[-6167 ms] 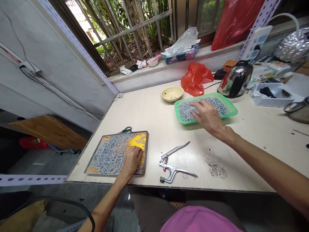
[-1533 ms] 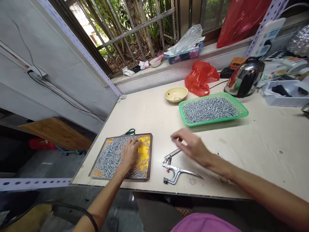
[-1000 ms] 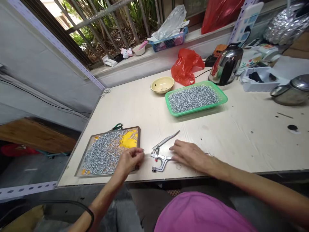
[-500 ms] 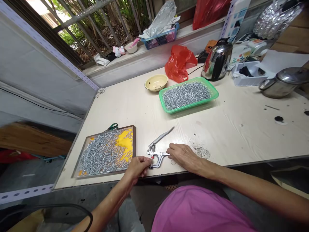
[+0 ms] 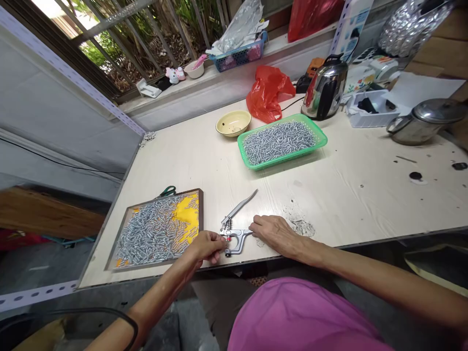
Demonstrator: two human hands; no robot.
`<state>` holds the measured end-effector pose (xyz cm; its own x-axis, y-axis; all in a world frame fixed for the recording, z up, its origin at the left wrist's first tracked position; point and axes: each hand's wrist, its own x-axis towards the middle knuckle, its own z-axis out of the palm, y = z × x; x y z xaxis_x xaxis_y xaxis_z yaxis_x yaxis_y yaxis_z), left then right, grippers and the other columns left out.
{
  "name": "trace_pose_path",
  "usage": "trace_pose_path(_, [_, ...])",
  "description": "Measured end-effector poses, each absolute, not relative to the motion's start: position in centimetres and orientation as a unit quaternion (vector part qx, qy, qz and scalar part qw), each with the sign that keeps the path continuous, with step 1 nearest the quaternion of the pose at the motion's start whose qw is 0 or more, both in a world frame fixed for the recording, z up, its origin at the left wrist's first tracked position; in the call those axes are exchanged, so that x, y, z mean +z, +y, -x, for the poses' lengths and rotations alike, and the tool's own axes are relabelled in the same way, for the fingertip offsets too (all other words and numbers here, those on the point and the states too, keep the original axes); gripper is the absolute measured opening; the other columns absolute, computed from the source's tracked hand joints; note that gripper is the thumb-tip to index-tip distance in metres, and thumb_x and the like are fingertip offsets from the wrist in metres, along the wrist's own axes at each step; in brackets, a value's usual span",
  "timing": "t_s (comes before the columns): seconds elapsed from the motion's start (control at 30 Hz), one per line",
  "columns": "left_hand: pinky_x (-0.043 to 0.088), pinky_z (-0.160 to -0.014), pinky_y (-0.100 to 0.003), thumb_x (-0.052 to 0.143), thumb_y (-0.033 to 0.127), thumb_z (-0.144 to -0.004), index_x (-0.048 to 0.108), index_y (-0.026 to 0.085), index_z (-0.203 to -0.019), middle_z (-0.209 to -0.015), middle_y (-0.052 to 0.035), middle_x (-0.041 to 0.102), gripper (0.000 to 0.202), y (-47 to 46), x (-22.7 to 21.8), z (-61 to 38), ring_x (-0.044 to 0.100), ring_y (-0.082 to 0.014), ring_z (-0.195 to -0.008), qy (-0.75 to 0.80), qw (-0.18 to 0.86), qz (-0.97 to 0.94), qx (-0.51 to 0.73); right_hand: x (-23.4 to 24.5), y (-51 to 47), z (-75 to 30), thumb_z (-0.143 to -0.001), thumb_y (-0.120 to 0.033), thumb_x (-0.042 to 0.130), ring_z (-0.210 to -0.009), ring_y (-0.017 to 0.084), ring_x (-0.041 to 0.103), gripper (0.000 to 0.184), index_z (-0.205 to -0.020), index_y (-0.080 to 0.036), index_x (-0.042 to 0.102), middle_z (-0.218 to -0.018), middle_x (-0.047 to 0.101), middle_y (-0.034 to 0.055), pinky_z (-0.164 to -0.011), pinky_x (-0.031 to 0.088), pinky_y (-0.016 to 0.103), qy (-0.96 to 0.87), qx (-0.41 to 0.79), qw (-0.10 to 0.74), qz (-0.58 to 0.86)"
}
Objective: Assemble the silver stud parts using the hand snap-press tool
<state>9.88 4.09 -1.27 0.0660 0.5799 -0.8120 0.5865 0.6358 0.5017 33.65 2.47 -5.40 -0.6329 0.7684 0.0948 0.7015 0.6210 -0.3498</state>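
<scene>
Silver hand-press pliers (image 5: 237,233), like snap-fastener pliers, lie near the table's front edge with the upper lever raised and spread from the frame. My right hand (image 5: 275,235) has its fingers closed round the end of the lower handle. At the jaws, beside a small red part, my left hand (image 5: 206,246) is closed in a pinch; what it holds, if anything, is too small to make out. Left of it is a shallow tray (image 5: 201,209) with a dark rim, holding a heap of small silver metal pieces (image 5: 146,234) on a yellow bottom.
Further back stands a green basket (image 5: 283,162) full of similar metal pieces. Near it are a cream bowl (image 5: 234,122), a red plastic bag (image 5: 268,92) and an electric kettle (image 5: 325,90). Green-handled scissors (image 5: 168,190) lie behind the tray. A metal pot (image 5: 424,124) stands at right.
My left fingertips have drawn back slightly to the left from the jaws. The right hand keeps its hold on the handle. The whole view has shifted a little.
</scene>
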Motion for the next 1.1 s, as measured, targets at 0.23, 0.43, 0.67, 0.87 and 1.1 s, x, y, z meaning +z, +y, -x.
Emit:
trace_pose_path(0.23, [0.030,-0.036,-0.019,0.076,0.056,-0.048,0.052,0.017,-0.058,-0.036,0.0047,0.051,0.048,4.2,-1.3,-9.8,0.039,-0.0056,-0.030,0.676,0.607,-0.417,-0.020,-5.1,2.5,-33.5,-0.095,-0.018,0.043,-0.070,0.013,0.046,0.013,-0.091,-0.018,0.055,-0.089,0.056,0.0033,-0.056,0.023,0.028,-0.889,0.146,0.100,0.422])
trace_pose_path(0.43, [0.032,-0.037,-0.018,0.077,0.053,-0.049,0.056,0.015,-0.064,-0.038,0.0050,0.052,0.046,3.8,-1.2,-9.8,0.041,-0.0053,-0.031,0.682,0.602,-0.415,-0.034,-4.2,2.9,-33.6,-0.093,-0.024,0.050,-0.078,0.015,0.047,0.010,-0.090,-0.018,0.058,-0.091,0.056,0.0037,-0.060,0.026,0.027,-0.886,0.165,0.081,0.425])
trace_pose_path(0.67, [0.032,-0.036,-0.017,0.078,0.054,-0.050,0.057,0.014,-0.065,-0.039,0.0045,0.052,0.047,2.9,-1.2,-10.1,0.042,-0.0049,-0.032,0.686,0.616,-0.387,-0.005,-4.9,2.3,-33.9,-0.094,-0.016,0.044,-0.073,0.014,0.045,0.013,-0.089,-0.019,0.056,-0.088,0.054,0.0024,-0.060,0.027,0.029,-0.892,0.139,0.111,0.416])
trace_pose_path(0.87, [0.035,-0.036,-0.016,0.077,0.054,-0.049,0.059,0.013,-0.072,-0.041,0.0048,0.054,0.050,1.9,-1.4,-10.4,0.047,-0.0060,-0.034,0.696,0.618,-0.365,0.024,-5.7,1.7,-33.8,-0.093,-0.014,0.042,-0.073,0.015,0.044,0.015,-0.086,-0.018,0.055,-0.085,0.053,0.0031,-0.061,0.027,0.029,-0.891,0.120,0.146,0.413])
trace_pose_path(1.1, [0.034,-0.035,-0.017,0.074,0.058,-0.051,0.052,0.015,-0.059,-0.038,0.0018,0.054,0.049,2.0,-1.0,-10.6,0.046,-0.0064,-0.031,0.675,0.627,-0.388,-0.024,-5.7,1.6,-33.8,-0.092,-0.012,0.042,-0.074,0.015,0.045,0.016,-0.085,-0.018,0.055,-0.085,0.054,0.0036,-0.064,0.030,0.029,-0.893,0.115,0.146,0.409])
